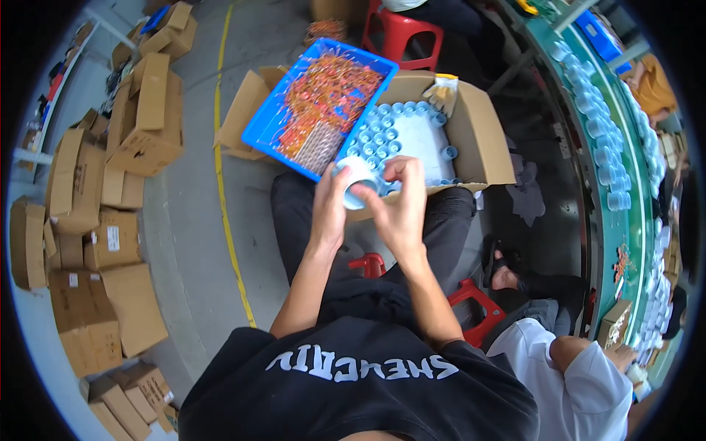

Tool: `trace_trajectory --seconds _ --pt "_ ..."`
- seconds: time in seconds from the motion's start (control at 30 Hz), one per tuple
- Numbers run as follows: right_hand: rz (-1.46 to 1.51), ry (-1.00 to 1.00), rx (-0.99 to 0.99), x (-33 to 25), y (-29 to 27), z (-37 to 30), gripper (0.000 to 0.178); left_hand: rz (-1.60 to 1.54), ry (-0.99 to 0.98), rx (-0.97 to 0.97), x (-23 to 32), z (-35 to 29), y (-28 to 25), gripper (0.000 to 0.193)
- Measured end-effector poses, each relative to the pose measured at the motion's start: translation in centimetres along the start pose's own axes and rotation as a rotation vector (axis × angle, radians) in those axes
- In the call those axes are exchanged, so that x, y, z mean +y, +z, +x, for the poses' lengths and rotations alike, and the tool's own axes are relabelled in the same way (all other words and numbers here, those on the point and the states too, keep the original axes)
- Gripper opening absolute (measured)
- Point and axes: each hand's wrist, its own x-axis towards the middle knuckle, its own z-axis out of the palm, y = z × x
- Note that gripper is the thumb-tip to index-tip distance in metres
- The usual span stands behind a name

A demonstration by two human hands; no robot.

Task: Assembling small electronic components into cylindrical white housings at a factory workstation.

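Pale-blue cup (351, 175) is positioned between both hands, by the near edge of the open carton (482, 136). Its left side is clamped by the left hand (330, 208). Right hand (401, 208) is part-spread: thumb placed at cup's mouth, forefinger bent apart.

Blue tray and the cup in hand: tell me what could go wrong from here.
The blue tray sits askew over part of the cardboard box, so a bump might tip it and spill the orange-red wire-like pieces. The pale blue cup, held by the left hand with the right hand at its mouth, could slip and disturb the other cups inside the box.
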Motion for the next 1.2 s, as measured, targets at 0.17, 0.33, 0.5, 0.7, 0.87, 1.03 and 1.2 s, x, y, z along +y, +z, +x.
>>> trace_trajectory --seconds 0.17,0.33,0.5,0.7,0.87,1.03,1.2 --pt "0.074 0.208 -0.308 1.2 1.1 -1.8 0.047 0.084 0.039 0.075 -1.1 0.1 -1.4 0.024" --pt "0.087 0.146 -0.266 2.2 1.2 -2.4 0.042 0.161 0.022 0.071 -1.3 0.3 -1.3 0.024" --pt "0.196 0.236 -0.254 4.1 1.3 -3.0 0.041 0.37 0.054 -0.002 -2.4 1.3 -1.7 0.027" --pt "0.203 0.258 -0.194 4.8 1.2 -3.7 0.043 0.582 0.105 -0.018 -3.1 1.8 -2.0 0.03" --pt "0.255 0.32 -0.303 6.5 0.0 -4.7 0.044 0.444 -0.003 -0.032 -5.0 1.1 -3.2 0.031" --pt "0.261 0.377 -0.414 7.1 -0.1 -5.8 0.05 0.568 0.042 -0.053 -6.1 0.1 -3.9 0.031" --pt "0.082 0.223 -0.145 4.9 -0.7 -8.4 0.049 0.794 0.114 -0.217 -4.1 -1.5 -2.1 0.03"
